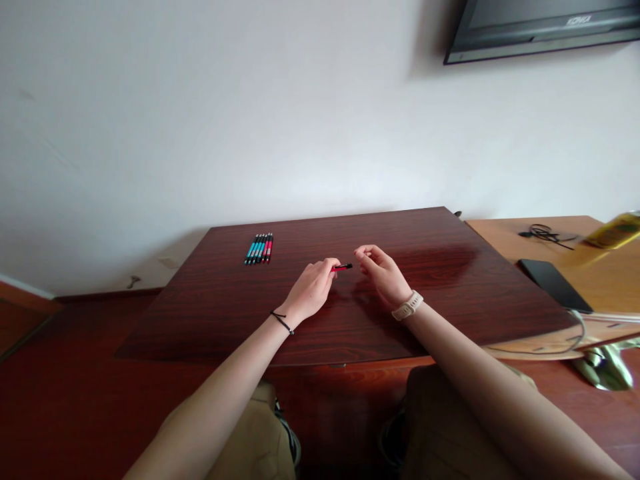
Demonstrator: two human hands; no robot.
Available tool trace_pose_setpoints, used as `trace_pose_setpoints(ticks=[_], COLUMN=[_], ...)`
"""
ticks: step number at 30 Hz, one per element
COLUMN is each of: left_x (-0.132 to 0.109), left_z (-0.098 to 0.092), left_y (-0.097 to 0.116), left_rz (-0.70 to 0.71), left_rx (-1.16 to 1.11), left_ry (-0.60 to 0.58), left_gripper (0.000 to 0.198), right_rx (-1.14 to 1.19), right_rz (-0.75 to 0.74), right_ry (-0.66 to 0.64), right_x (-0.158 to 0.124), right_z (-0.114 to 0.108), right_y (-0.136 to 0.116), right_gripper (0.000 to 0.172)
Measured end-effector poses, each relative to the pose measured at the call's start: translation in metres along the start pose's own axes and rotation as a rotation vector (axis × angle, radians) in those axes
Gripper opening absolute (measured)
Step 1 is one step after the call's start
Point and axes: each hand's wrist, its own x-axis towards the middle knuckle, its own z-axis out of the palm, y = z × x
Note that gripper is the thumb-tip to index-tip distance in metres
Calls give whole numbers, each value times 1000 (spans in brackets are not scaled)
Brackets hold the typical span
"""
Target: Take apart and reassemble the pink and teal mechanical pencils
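Red pen partly behind L fingers, TV w/ top off-frame

a head-worn camera looks forward and down across the nearby table toward the wall.

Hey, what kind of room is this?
Probably a room in a home, perhaps an office; I can't tell for sure. A TV hangs on the white wall, and a row of pens lies on a dark table.

Black and pink, perhaps red, pen
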Motion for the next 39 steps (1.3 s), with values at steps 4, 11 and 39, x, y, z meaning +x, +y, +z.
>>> trace_pose_setpoints(ticks=[4, 11, 39], left_x=[1, 5, 10], left_z=[1, 1, 7], left_y=[3, 10, 28], left_rz=[-2, -24, 412], left_rx=[158, 350, 336], left_ry=[31, 60, -205], left_gripper=[29, 35, 19], right_rx=[50, 152, 106], right_rz=[77, 160, 210], right_ry=[2, -4, 69], right_x=[0, -4, -2], right_z=[-1, 2, 1], right_y=[3, -1, 17], right_gripper=[36, 44, 49])
